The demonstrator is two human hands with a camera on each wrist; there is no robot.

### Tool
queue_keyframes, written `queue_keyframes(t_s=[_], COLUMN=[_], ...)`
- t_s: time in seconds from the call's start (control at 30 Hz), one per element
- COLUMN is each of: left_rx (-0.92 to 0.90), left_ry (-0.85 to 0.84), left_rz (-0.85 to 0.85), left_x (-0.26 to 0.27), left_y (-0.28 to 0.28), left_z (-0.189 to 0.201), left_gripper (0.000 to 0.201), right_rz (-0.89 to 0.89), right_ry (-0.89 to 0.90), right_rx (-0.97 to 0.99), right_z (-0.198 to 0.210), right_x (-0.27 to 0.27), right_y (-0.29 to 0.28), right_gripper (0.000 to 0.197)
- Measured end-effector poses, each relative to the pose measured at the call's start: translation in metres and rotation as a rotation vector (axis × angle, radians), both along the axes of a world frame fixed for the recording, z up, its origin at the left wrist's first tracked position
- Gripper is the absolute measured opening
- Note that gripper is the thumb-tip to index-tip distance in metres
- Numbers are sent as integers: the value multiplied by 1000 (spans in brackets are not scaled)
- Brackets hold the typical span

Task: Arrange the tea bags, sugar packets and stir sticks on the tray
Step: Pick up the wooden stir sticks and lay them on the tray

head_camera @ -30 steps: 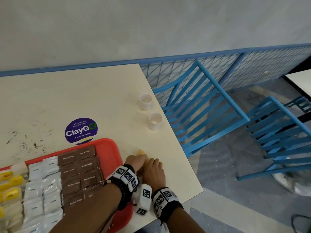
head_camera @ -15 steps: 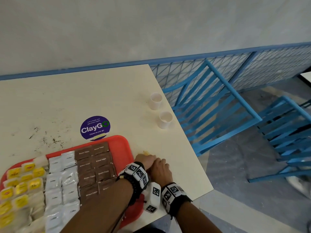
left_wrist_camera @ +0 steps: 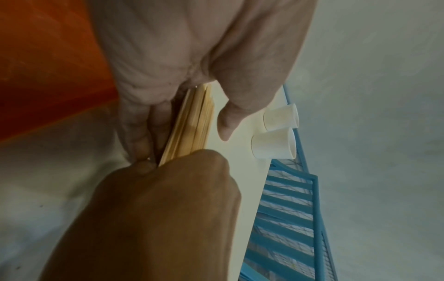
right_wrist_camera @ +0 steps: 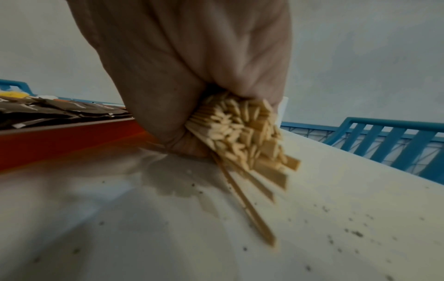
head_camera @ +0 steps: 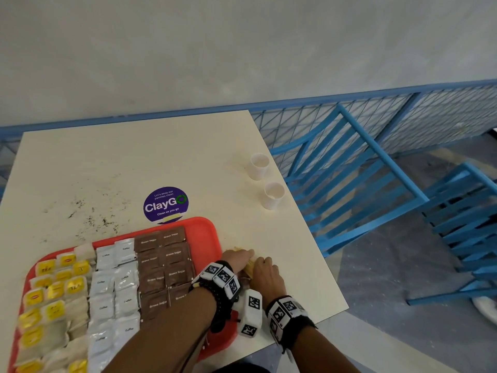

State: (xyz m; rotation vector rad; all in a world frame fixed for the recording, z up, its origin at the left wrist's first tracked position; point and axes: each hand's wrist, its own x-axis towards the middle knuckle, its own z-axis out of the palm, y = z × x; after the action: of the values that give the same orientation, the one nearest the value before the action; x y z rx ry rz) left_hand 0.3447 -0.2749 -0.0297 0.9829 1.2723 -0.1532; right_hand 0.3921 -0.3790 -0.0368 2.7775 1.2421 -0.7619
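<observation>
Stir sticks [right_wrist_camera: 240, 133] bunched on the desk [head_camera: 161, 157] just beside the right edge of the red tray [head_camera: 207, 230], not yet on it; a few ends splay loose toward the desk surface. Left hand [head_camera: 238, 257] and right hand [head_camera: 266, 273] both clasped around the bundle, squaring it up. On the tray already: tea bags [head_camera: 48, 300] farthest from the sticks, white packets [head_camera: 113, 286] in the middle, brown sugar packets [head_camera: 164, 262] nearest. Probably only the sticks left to place. Two paper cups [head_camera: 266, 181] beyond the tray's far right corner.
</observation>
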Motion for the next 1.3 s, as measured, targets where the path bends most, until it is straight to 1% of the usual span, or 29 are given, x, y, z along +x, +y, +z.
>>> queue_keyframes(t_s=[0.03, 0.07, 0.13, 0.17, 0.2, 0.27, 0.33, 0.37, 0.4, 0.5, 0.53, 0.57, 0.6, 0.67, 0.73, 0.77, 0.8, 0.83, 0.9, 0.93, 1.0, 1.03, 1.07, 1.13, 1.17, 1.23, 1.27, 1.3], left_rx=[2, -12, -36, -52, -68, -84, -90, -67, -5, 295, 389, 464, 511, 513, 511, 491, 437, 338, 132, 61, -76, -155, -245, -452, -509, -605, -637, -623], left_ry=[1, 9, -12, -44, -74, -142, -214, -239, -242, -205, -204, -204, -212, -215, -217, -258, -332, -410, -545, -580, -585, -579, -585, -708, -774, -845, -847, -831], left_rz=[-2, -5, 35, 60, 90, 124, 123, 118, 113, 109, 83, 19, -79, -232, -260, -231, -159, -50, 184, 248, 278, 268, 258, 244, 258, 370, 420, 438], left_x=[-1, -3, -5, -6, -8, -11, -15, -18, -21, -32, -37, -39, -40, -41, -43, -45, -49, -54, -68, -74, -84, -87, -89, -92, -92, -95, -98, -102], left_y=[-1, -2, -2, -3, -4, -6, -4, -1, 4, 21, 23, 24, 21, 8, -3, -4, -3, 0, 9, 11, 5, -2, -11, -29, -35, -37, -33, -28], left_z=[1, 2, 2, 5, 12, 25, 37, 45, 53, 76, 84, 91, 98, 110, 121, 128, 132, 137, 146, 146, 143, 140, 137, 143, 146, 152, 152, 151], left_gripper=[24, 27, 41, 46, 46, 38, 34, 36, 41, 57, 61, 66, 68, 72, 68, 68, 70, 73, 72, 70, 70, 70, 71, 75, 75, 71, 72, 73], right_rz=[12, 29, 59, 62, 60, 64, 83, 97, 112, 157, 171, 190, 215, 275, 293, 278, 249, 210, 25, -109, -372, -446, -468, -443, -433, -436, -411, -351], right_ry=[7, 10, 1, -7, -3, 32, 69, 73, 67, 15, -12, -33, -52, -66, -43, -31, 6, 61, 230, 351, 659, 795, 886, 939, 927, 890, 889, 916], right_rx=[15, 28, 49, 62, 73, 95, 113, 126, 138, 160, 159, 168, 187, 255, 328, 362, 402, 480, 742, 894, 1132, 1212, 1263, 1264, 1220, 1120, 1095, 1075], right_z=[0, 0, 2, 4, 7, 14, 21, 24, 27, 41, 47, 50, 55, 67, 77, 82, 89, 95, 114, 127, 153, 166, 172, 175, 170, 161, 155, 153], right_x=[0, 1, 4, 6, 8, 13, 18, 21, 23, 25, 24, 21, 16, 2, -11, -14, -15, -15, -16, -18, -26, -32, -39, -57, -65, -76, -77, -75], right_y=[-2, -4, -9, -11, -12, -15, -16, -17, -17, -20, -20, -20, -18, -11, -6, -5, -6, -9, -13, -15, -15, -13, -10, -5, -2, 2, 4, 5], right_gripper=[23, 22, 25, 29, 34, 45, 49, 47, 44, 29, 26, 25, 26, 32, 40, 41, 39, 33, 9, 16, 32, 34, 33, 29, 27, 32, 33, 29])
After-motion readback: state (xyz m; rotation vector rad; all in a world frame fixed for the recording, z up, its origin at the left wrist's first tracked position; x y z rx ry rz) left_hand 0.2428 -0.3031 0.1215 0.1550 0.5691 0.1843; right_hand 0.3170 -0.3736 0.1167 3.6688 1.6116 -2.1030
